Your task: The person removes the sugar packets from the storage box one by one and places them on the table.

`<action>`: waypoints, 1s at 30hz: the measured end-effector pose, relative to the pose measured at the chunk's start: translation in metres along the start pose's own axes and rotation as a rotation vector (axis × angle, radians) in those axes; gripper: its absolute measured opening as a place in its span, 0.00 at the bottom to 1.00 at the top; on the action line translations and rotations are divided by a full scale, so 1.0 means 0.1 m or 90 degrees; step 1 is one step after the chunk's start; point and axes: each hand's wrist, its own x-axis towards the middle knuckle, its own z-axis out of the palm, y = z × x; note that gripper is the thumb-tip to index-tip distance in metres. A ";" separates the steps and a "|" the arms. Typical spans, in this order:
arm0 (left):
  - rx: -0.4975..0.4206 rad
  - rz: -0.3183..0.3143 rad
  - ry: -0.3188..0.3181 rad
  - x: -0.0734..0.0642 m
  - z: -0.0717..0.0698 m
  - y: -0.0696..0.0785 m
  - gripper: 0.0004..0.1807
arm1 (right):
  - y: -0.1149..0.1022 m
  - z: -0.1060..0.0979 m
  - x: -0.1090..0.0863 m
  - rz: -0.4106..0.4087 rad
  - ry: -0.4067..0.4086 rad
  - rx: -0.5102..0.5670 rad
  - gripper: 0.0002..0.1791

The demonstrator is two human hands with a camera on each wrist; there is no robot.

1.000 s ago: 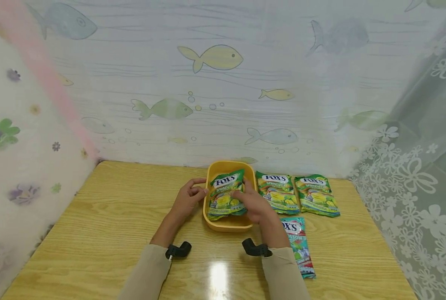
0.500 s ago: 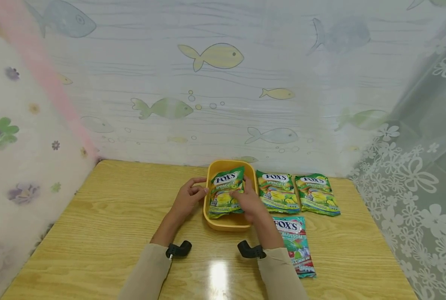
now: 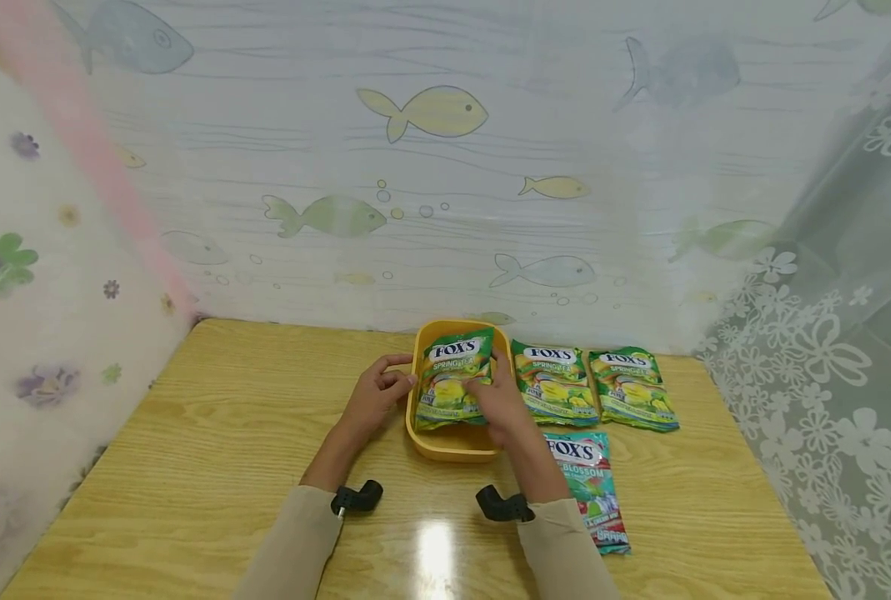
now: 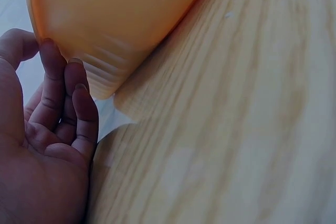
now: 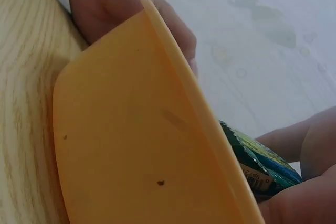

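A yellow plastic tub stands near the back of the table. My left hand pinches its left rim; in the left wrist view the fingertips lie at the tub's outer wall. With thumb on the front, my right hand holds a green Fox's Spring Tea candy bag over the tub's opening. The right wrist view shows a lower corner of that candy bag just past the tub's rim. The tub's inside is mostly hidden by the bag.
Two more green Spring Tea candy bags lie flat right of the tub. A teal and red Fox's candy bag lies nearer, partly behind the right forearm. A fish-print curtain hangs along the table's back edge.
The right hand's candy bag has straightened and shifted slightly up and right over the tub. The right forearm has moved a little left, baring more of the teal bag. The left hand stays put.
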 end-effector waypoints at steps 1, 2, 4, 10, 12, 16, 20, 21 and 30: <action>-0.001 0.000 0.000 0.00 0.00 0.00 0.22 | -0.01 0.00 -0.01 -0.001 0.004 0.005 0.45; -0.002 -0.001 -0.001 0.00 0.00 0.00 0.22 | -0.02 0.00 -0.02 -0.003 0.010 0.007 0.45; -0.004 -0.001 0.000 0.00 0.00 0.00 0.22 | -0.05 0.00 -0.03 -0.008 0.021 0.013 0.45; -0.005 -0.004 -0.001 0.01 -0.01 -0.01 0.22 | -0.09 0.00 -0.08 -0.009 0.058 0.015 0.42; -0.005 -0.005 0.000 0.01 -0.01 -0.01 0.22 | -0.08 -0.01 -0.11 -0.011 0.067 0.017 0.41; -0.007 -0.004 0.000 0.01 0.00 0.00 0.22 | -0.06 -0.03 -0.16 -0.022 0.081 0.018 0.39; -0.012 -0.006 0.001 0.01 0.00 0.00 0.22 | -0.05 -0.05 -0.19 -0.034 0.087 0.025 0.39; -0.012 -0.006 0.001 0.01 0.00 0.00 0.22 | -0.05 -0.05 -0.19 -0.035 0.087 0.028 0.39; -0.010 -0.004 0.000 0.00 0.00 -0.01 0.22 | -0.06 -0.08 -0.26 -0.032 0.082 0.053 0.38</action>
